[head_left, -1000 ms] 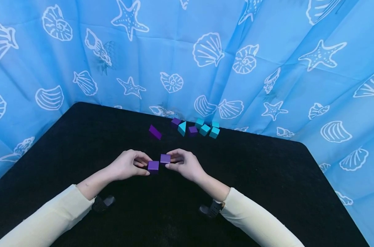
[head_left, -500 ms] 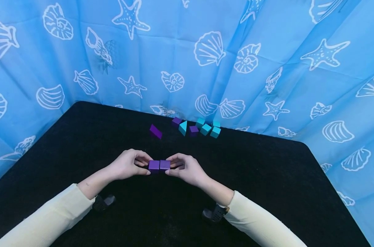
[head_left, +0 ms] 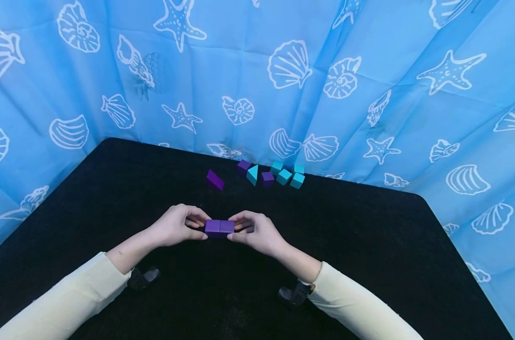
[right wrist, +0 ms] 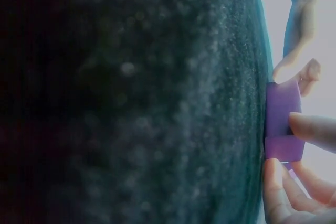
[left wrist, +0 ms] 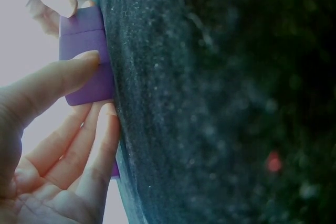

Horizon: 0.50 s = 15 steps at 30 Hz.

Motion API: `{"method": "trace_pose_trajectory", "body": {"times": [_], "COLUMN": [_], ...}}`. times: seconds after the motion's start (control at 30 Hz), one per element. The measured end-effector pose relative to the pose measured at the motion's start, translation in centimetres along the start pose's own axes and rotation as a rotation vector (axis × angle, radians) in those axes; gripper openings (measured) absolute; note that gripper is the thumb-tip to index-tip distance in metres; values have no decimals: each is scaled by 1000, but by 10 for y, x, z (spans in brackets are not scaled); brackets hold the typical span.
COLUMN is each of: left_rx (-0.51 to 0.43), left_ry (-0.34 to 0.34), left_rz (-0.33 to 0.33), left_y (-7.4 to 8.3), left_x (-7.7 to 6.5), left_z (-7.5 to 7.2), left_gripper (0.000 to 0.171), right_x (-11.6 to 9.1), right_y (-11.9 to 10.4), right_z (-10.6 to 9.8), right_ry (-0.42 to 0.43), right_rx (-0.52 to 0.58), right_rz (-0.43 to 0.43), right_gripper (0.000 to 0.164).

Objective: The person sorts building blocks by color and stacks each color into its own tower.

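Observation:
Two purple blocks sit side by side near the middle of the black table, faces together with a thin seam between them. My left hand point(head_left: 176, 225) pinches the left purple block point(head_left: 212, 228) between thumb and fingers. From the other side, my right hand point(head_left: 257, 230) grips the right purple block point(head_left: 227, 227) the same way. In the left wrist view, a thumb lies across the left purple block point(left wrist: 86, 87), low against the dark cloth. The right wrist view has the right purple block point(right wrist: 283, 149) between fingertips, with the left hand's fingers beyond.
Behind the hands on the black table point(head_left: 347, 245) lie a slanted purple block point(head_left: 215, 180), a teal triangular block point(head_left: 252, 175), purple cubes point(head_left: 267, 179) and several teal cubes point(head_left: 284, 177). A blue shell-print curtain point(head_left: 240, 61) hangs along the table's far edge.
The right hand has brought its purple block slightly nearer and leftward, from diagonally behind the left one to level with it. The narrow gap between them has closed. The left hand has barely moved.

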<state>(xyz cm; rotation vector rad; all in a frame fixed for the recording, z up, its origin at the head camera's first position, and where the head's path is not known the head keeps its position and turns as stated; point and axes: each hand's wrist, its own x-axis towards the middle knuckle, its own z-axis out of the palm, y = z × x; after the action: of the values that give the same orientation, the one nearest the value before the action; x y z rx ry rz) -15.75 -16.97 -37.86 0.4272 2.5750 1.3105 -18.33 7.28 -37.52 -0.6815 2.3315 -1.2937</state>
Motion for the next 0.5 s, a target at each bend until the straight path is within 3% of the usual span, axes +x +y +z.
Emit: {"method": "trace_pose_trajectory", "body": {"times": [0.5], "left_rx": [0], "left_ry": [-1], "left_rz": [8], "left_y": [0], "left_x": [-1], "left_z": [0], "left_gripper": [33], "right_x": [2], "right_y": [-2], "right_z": [-6], "right_ry": [28], "right_rx": [-10], "right_rz": [-21], "right_gripper": [45]}}
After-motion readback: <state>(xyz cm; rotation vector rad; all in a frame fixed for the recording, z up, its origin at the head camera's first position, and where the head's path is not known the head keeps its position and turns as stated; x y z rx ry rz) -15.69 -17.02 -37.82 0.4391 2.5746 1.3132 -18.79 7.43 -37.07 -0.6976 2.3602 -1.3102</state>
